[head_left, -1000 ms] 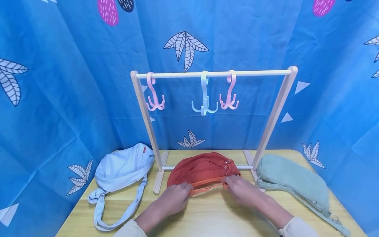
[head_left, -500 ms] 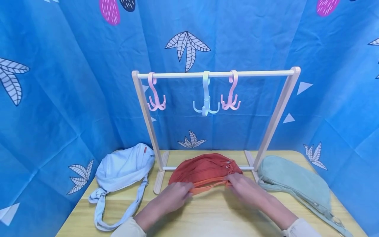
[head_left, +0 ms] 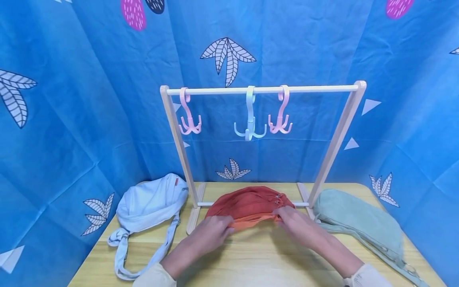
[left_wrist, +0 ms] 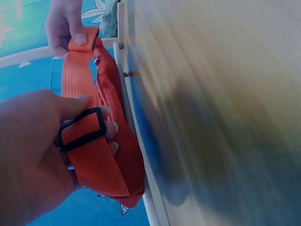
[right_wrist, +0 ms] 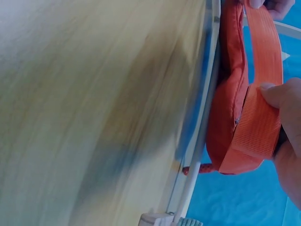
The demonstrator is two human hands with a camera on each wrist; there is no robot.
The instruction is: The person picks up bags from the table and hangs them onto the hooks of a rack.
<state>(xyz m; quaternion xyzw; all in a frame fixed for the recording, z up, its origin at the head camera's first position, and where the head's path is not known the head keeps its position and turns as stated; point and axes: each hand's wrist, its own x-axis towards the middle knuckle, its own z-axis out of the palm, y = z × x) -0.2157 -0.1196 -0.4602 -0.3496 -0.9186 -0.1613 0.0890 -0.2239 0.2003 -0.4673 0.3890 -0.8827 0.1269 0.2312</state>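
A red waist bag [head_left: 247, 201] lies in the middle of the table, at the foot of the rack, its rounded edge away from me. Along its near side runs an orange webbing strap [head_left: 252, 220]. My left hand [head_left: 213, 230] pinches the strap at the bag's left end, close to a black slider buckle [left_wrist: 84, 139] seen in the left wrist view. At the other end my right hand [head_left: 295, 224] grips the strap, thumb [right_wrist: 270, 93] on top of the webbing in the right wrist view. Between the hands the strap is stretched out, apart from the table.
Behind the bag stands a wooden rack [head_left: 342, 135]. From its bar hang a pink hook [head_left: 185, 105], a light blue hook [head_left: 250, 107] and another pink hook [head_left: 283, 104]. A pale blue bag [head_left: 152, 203] lies left, a green bag [head_left: 358, 221] right. A blue curtain surrounds the table.
Both hands have risen slightly with the strap between them, and the gap between strap and bag looks narrower. The head view has shifted a little. The other bags and hooks stay put.
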